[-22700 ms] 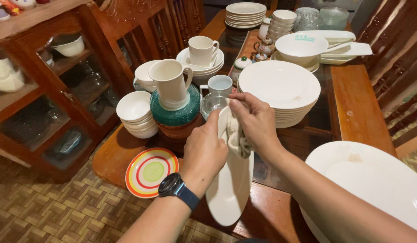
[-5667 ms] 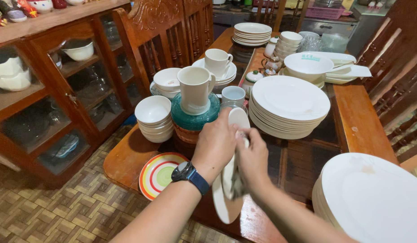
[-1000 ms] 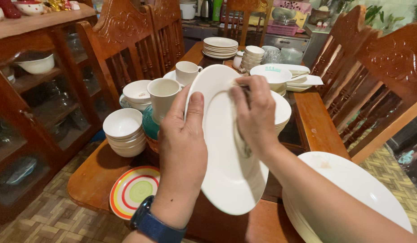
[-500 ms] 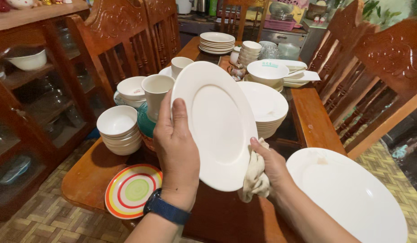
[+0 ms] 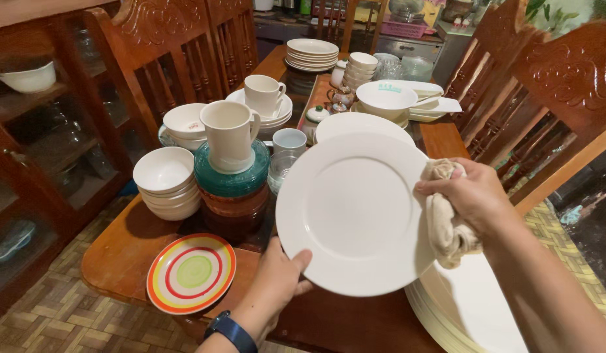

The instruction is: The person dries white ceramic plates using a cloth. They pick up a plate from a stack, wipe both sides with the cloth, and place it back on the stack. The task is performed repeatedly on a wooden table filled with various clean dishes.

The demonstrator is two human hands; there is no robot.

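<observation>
My left hand point(image 5: 275, 282) grips the near rim of a round white plate point(image 5: 352, 212), which is tilted with its face toward me above the wooden table point(image 5: 130, 252). My right hand point(image 5: 469, 196) holds a bunched beige cloth point(image 5: 443, 222) against the plate's right rim. A dark watch with a blue strap sits on my left wrist. The plate hides part of a stack of white plates point(image 5: 358, 124) behind it.
A striped round plate point(image 5: 190, 272) lies at the table's near left. Stacked white bowls point(image 5: 164, 183), a white mug point(image 5: 229, 134) on teal plates, cups and more dishes crowd the table. Large white plates point(image 5: 476, 304) are stacked at the right. Carved wooden chairs and a glass-fronted cabinet point(image 5: 35, 150) flank the table.
The plate has dropped lower and moved right, turning more face-on. My left hand shifted from its left edge to its bottom rim. My right hand with the cloth moved up to the right rim.
</observation>
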